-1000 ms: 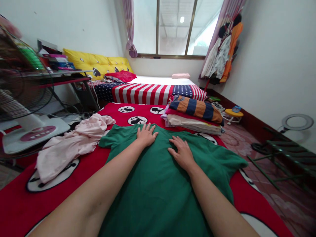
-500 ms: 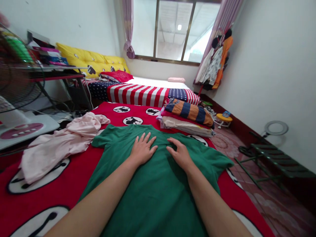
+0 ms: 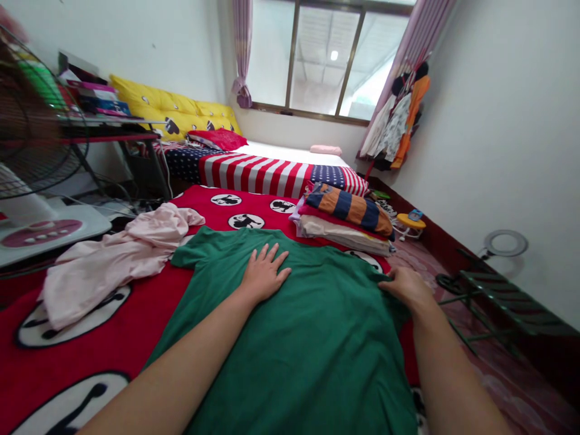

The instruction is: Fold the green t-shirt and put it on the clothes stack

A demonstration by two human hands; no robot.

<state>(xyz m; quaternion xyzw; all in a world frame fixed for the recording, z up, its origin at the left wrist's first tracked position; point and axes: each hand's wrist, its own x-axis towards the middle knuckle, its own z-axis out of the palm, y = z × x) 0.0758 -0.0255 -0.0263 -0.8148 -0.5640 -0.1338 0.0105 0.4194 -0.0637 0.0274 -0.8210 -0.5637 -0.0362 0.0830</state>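
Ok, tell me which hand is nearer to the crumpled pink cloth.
Left. The left hand rests on the green shirt, fingers spread, to the right of the pink cloth and apart from it; the right hand is farther right, pinching the shirt near its sleeve.

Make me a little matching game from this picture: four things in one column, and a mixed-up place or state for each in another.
Things:
1. Left hand
2. Right hand
3. Pink cloth
4. Folded clothes

Places and states:
A. Crumpled, left of the green shirt
B. In a pile, with orange-brown and navy stripes on top
C. Pinching the green shirt near its right-hand sleeve
D. Spread flat on the green shirt

Right pairs: 1-D, 2-C, 3-A, 4-B
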